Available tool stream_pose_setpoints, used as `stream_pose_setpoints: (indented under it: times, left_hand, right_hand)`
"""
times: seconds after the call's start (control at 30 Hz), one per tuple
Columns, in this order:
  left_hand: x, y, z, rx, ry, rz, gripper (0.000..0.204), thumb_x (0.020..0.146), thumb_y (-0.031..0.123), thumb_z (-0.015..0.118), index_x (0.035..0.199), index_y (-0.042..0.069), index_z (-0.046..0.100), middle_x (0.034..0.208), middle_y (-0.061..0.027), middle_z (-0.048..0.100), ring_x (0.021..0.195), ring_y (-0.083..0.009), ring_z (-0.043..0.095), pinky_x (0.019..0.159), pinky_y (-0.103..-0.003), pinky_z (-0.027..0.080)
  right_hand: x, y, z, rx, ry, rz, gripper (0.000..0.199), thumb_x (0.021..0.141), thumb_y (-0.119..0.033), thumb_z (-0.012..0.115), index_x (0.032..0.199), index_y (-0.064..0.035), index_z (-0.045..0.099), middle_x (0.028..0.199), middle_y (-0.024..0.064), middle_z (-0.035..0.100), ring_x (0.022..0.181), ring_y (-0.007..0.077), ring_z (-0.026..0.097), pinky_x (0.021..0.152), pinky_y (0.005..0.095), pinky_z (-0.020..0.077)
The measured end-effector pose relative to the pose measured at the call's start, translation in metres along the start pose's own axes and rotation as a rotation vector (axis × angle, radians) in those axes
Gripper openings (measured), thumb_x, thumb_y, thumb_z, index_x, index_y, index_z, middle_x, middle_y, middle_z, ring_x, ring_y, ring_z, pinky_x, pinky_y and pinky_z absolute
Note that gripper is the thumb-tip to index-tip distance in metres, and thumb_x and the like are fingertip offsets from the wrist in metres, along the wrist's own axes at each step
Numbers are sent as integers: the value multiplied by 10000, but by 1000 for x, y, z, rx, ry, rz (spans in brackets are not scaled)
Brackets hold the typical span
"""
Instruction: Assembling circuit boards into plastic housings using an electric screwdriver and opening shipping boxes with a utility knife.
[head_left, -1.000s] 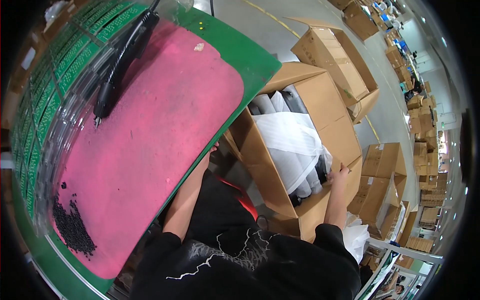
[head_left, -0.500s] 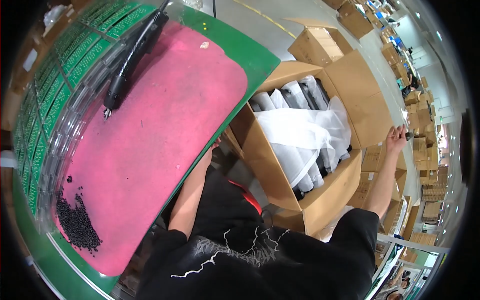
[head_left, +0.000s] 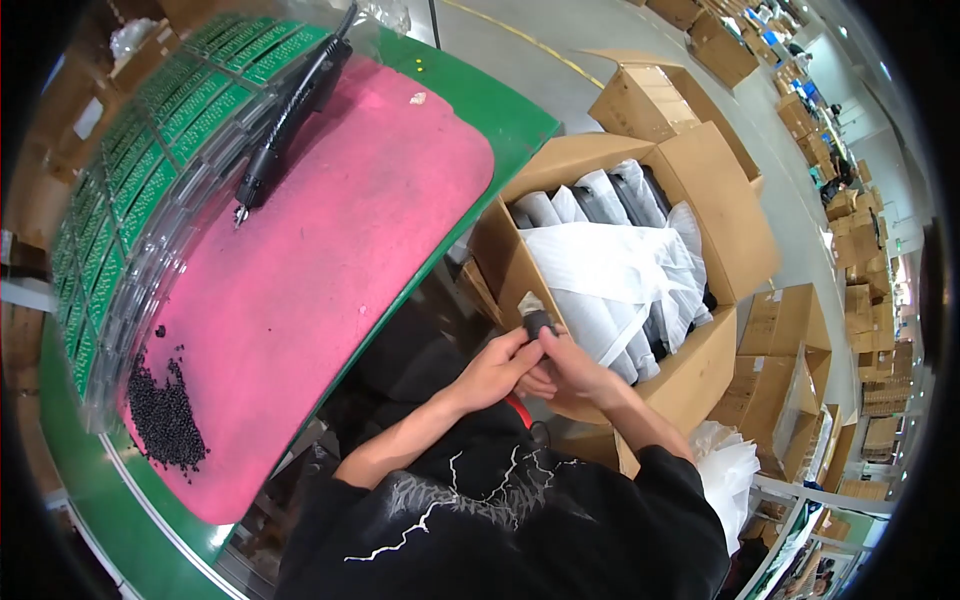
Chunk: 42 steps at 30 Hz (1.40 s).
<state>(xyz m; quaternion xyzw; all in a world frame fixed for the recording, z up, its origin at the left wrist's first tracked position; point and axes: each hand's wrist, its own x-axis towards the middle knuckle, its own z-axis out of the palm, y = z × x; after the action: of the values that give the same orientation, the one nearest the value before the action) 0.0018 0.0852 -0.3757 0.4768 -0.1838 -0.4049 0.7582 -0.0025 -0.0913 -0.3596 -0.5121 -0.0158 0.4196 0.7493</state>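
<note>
Small dark part (head_left: 539, 321) with a bit of pale wrap on top is gripped by both the left hand (head_left: 497, 366) and the right hand (head_left: 566, 368), near the open cardboard box (head_left: 735, 230) of white-wrapped pieces, right of the pink mat (head_left: 330, 250).

— What's at the hands?
— Left hand (head_left: 497, 368) and right hand (head_left: 570, 372) meet on 1 small dark part (head_left: 540, 322), just over the near edge of an open cardboard box (head_left: 735, 225) of white-wrapped items (head_left: 610, 270).

— And the bench?
— Pink mat (head_left: 330, 240); 1 black power tool (head_left: 290, 105); heap of black pellets (head_left: 165, 415); green-filled trays (head_left: 150, 150).
</note>
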Motion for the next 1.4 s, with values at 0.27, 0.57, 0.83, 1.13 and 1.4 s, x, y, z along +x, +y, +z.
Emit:
stream_pose_setpoints:
  times: [0.27,0.57,0.83,1.13,1.4]
  left_hand:
    - [-85,34,33,242,642,345,327,961,193,430,1094,-73,563,1136,-169,615,1019,-212,588,919,-355,438]
    - [-293,60,32,823,1956,816,457,959,354,456,936,-86,577,799,-136,574,812,-264,557,779,-382,442]
    - [-417,24,18,1082,2529,-315,526,942,442,519,1032,-65,627,943,-189,659,869,-303,618,796,-410,458]
    - [-454,6,-16,1303,2575,-466,518,900,447,581,995,-56,660,976,-240,644,904,-392,602,832,-436,461]
    - [-444,3,-2,1598,2660,-731,549,910,473,565,1174,-7,587,1157,-216,593,1074,-389,532,965,-494,377]
  right_hand:
    - [1,-18,-77,-658,119,17,277,863,-270,686,974,-26,612,862,62,649,770,136,623,708,280,498]
    - [26,68,-229,-1661,1003,-164,570,750,-231,752,1256,-46,566,1220,195,573,1253,411,413,1009,478,380]
    - [16,11,-218,-978,912,-169,225,894,-108,527,1043,18,639,853,127,659,787,199,632,740,321,501]
    - [-76,-153,-108,-50,986,-507,152,847,-99,511,920,-21,619,768,44,608,622,129,584,494,250,467]
    - [-84,-196,-54,-83,1028,-692,194,876,-74,531,1030,31,588,914,95,636,809,171,630,704,279,530]
